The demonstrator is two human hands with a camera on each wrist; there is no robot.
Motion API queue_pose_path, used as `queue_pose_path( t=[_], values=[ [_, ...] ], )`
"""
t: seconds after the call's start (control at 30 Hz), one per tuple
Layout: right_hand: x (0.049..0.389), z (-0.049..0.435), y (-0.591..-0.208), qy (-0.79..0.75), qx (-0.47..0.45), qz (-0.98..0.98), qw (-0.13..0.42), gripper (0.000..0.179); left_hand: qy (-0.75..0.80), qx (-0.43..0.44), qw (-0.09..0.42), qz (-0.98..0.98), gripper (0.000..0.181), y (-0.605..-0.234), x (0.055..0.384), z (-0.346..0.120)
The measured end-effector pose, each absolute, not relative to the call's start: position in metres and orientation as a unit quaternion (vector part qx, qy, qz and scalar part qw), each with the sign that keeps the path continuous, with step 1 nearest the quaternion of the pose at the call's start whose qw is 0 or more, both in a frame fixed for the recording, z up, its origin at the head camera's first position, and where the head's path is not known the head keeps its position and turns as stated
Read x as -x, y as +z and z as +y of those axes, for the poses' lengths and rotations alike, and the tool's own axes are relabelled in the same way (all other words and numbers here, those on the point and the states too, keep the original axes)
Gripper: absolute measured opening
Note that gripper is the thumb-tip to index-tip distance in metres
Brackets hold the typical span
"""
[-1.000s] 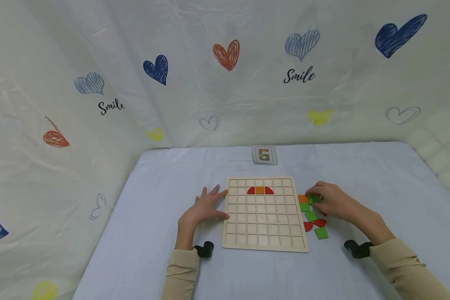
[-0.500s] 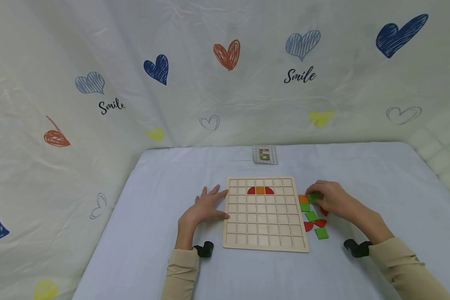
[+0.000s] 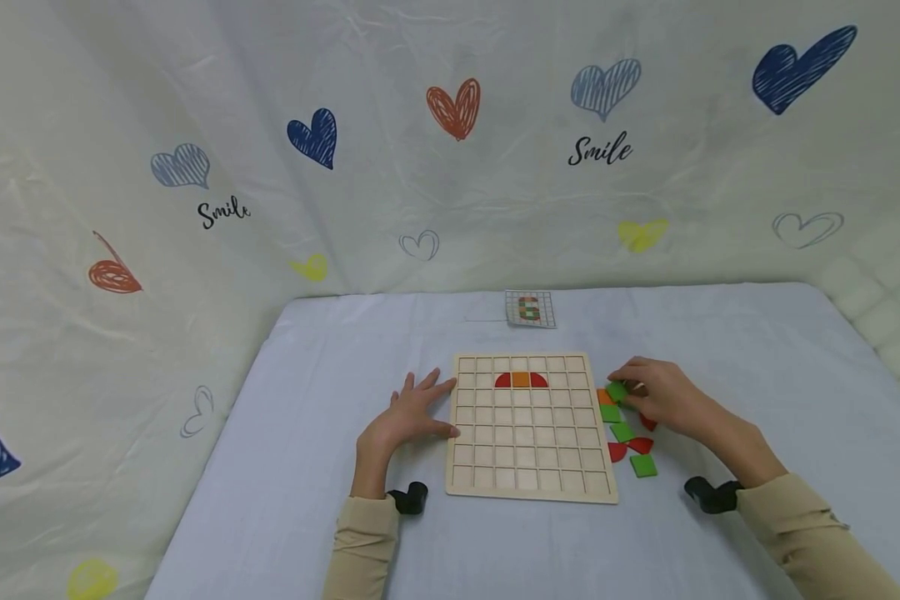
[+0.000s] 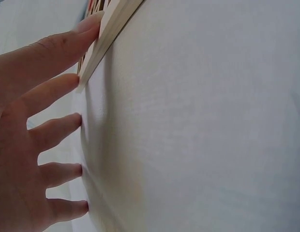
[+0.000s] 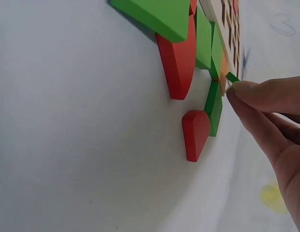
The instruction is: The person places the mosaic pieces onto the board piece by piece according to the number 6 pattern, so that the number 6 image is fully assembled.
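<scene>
A wooden grid board [image 3: 487, 458] lies on the table, its upper part bearing an orange square tile [image 3: 521, 380] between two red quarter-round tiles, one being the left red tile [image 3: 502, 381]. My left hand [image 3: 405, 418], fingers spread, touches the board's left edge with thumb and index fingertip; the left wrist view shows the thumb on the wooden rim [image 4: 113, 24]. Right of the board, my right hand [image 3: 663, 398] pinches a green square tile [image 3: 617, 391] between thumb and finger, above the loose tiles. In the right wrist view only a corner of that green tile [image 5: 232, 77] shows.
Several loose tiles lie along the board's right side, among them an orange tile [image 3: 605, 397], a green tile [image 3: 643, 465] and a red tile [image 3: 641, 446]. Behind the board lies a pattern card [image 3: 529, 309]. A printed white curtain [image 3: 375, 200] hangs at the back.
My right hand has shifted slightly left and away from me with the green tile, which now partly covers the orange loose tile. The left hand and board stay put.
</scene>
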State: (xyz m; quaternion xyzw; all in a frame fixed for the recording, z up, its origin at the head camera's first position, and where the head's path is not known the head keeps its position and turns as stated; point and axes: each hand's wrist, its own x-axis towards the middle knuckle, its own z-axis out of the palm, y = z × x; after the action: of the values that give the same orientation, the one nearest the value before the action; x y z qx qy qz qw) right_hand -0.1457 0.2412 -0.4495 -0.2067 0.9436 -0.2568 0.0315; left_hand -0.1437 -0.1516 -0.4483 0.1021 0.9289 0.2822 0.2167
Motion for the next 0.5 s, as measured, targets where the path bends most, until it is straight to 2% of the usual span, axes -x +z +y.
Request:
queue_pose_path(
  t=[0.5],
  values=[
    [0.154, 0.210, -0.444, -0.293, 0.228, 0.928, 0.031, 0.029, 0.279, -0.096, 0.222, 0.929, 0.085, -0.452, 0.147, -0.152]
  ],
)
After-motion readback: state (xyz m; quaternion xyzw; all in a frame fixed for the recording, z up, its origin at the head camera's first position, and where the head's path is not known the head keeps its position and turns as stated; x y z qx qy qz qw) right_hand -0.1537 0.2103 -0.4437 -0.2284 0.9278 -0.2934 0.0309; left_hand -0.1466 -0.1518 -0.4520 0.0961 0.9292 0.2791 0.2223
